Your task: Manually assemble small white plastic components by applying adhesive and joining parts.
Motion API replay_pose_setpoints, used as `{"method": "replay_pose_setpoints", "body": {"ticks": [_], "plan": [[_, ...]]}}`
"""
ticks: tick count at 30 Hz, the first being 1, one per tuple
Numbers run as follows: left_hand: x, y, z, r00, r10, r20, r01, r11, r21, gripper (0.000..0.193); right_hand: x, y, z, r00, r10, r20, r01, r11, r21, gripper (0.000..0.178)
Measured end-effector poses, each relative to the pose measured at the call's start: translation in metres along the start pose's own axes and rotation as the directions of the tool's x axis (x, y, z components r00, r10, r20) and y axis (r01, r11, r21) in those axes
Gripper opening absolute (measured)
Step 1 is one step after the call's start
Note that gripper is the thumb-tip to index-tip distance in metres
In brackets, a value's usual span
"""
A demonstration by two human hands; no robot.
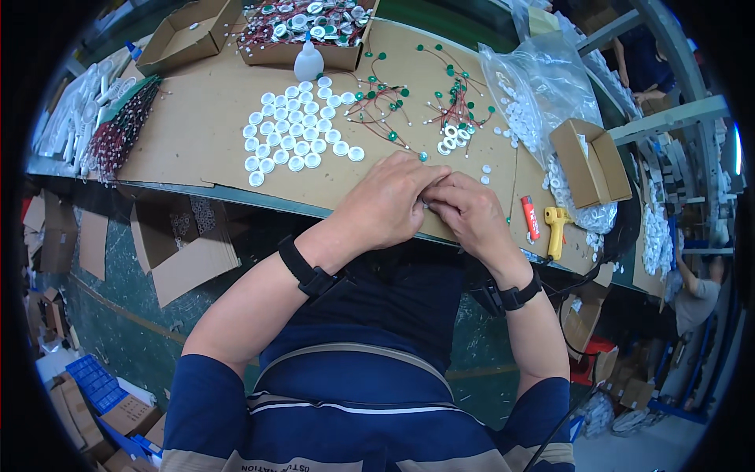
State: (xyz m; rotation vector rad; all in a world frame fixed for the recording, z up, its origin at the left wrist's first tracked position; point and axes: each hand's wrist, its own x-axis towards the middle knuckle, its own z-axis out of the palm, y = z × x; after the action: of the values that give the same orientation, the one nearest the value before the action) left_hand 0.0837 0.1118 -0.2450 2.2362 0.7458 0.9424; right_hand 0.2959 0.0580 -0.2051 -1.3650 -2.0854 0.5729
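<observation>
At the table's front edge my left hand (389, 198) and my right hand (474, 214) meet, fingers bent and pressed together. Whatever they pinch is too small and covered to make out. Just beyond the left fingertips shows a green disc (423, 156). Several white rings (451, 141) lie past the right hand, beside green discs on thin red and black wires (464, 102). To the left spreads a group of round white caps (296, 130). Small white discs (485, 174) sit right of the rings.
A white squeeze bottle (308, 61) stands before a carton of wired discs (303, 53). Bundled wires (126, 134) lie at the left. On the right are a red lighter (530, 218), a yellow glue gun (557, 234), a small open carton (591, 169) and plastic bags (543, 82).
</observation>
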Motion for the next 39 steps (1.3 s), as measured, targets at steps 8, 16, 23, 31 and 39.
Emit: {"method": "replay_pose_setpoints", "body": {"ticks": [8,16,23,31,39], "plan": [[0.0005,-0.0008,0.0002,1.000,0.009,-0.006,-0.009,1.000,-0.015,0.064,0.0004,0.0033,-0.0007,0.996,0.089,0.030,-0.091,0.994,0.063,0.024],[0.0008,-0.0025,-0.0006,1.000,0.011,0.008,-0.011,1.000,-0.020,0.062,0.0005,0.0060,-0.0011,0.974,0.212,0.082,-0.219,0.971,0.097,0.024],[0.0011,0.0022,-0.0035,0.995,-0.057,0.077,0.059,0.998,-0.022,0.056,-0.0046,0.0065,0.0007,0.983,0.173,0.054,-0.178,0.981,0.083,0.025],[0.0005,0.0013,-0.0041,0.997,-0.041,0.066,0.043,0.999,-0.028,0.053,-0.0058,0.0051,0.0026,0.999,0.031,0.033,-0.030,0.999,-0.030,0.023],[0.0039,0.0010,-0.0012,1.000,0.031,0.000,-0.031,0.999,0.014,0.057,-0.0047,0.0007,0.0034,0.995,0.103,0.001,-0.102,0.995,-0.010,0.020]]}}
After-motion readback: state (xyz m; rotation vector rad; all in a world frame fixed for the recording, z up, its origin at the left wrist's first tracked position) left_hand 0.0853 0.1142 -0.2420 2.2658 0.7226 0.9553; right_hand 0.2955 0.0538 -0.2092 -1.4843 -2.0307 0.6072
